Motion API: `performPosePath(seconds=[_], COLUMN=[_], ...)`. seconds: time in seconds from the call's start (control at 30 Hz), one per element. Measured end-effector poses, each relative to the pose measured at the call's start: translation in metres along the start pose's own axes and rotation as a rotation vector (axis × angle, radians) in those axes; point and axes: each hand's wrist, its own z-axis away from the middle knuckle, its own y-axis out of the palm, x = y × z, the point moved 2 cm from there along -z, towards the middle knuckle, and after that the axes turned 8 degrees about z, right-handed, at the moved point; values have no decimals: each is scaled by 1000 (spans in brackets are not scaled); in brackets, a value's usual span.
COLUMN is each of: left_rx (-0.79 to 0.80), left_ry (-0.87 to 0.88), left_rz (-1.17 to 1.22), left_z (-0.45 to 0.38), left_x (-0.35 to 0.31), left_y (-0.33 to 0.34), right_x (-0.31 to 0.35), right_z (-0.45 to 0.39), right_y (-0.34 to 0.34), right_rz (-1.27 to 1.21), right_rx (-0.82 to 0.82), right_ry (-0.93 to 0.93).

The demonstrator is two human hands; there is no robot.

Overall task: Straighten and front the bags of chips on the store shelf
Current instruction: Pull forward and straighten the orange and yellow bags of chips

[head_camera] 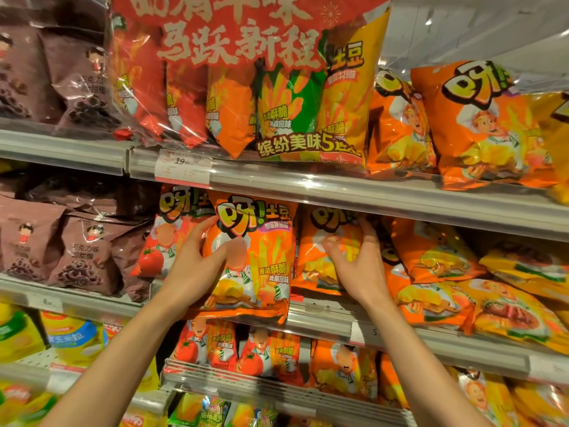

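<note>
On the middle shelf (400,329), seen from the head camera, our left hand (197,266) grips the front orange chip bag (249,260) by its left edge — likely to square it, since its bottom overhangs the rail. Our right hand (354,263) lies with fingers spread against the neighbouring orange bag (320,257) — probably steadying it upright.

The single head camera looks forward, tilted slightly up, very near the middle shelf (354,192), with both forearms entering from below.
</note>
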Motion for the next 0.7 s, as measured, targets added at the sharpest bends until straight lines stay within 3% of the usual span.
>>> performPosePath(seconds=[0.17,0.27,0.37,0.6,0.7], left_rx=[0,15,37,44,61], left_ry=[-11,-14,-3,-1,4], left_rz=[-8,-4,5,29,29], left_z=[-2,-4,-2,-5,-7], left_x=[2,3,3,7,9], left_y=[-1,1,5,9,10], right_x=[1,-6,-10,-9,-10], right_z=[-12,-24,-26,-18,-16], right_y=[16,27,33,27,31], right_rz=[457,610,640,610,553], right_rx=[-27,-69,-123,194,183], right_ry=[-79,-84,-64,32,24])
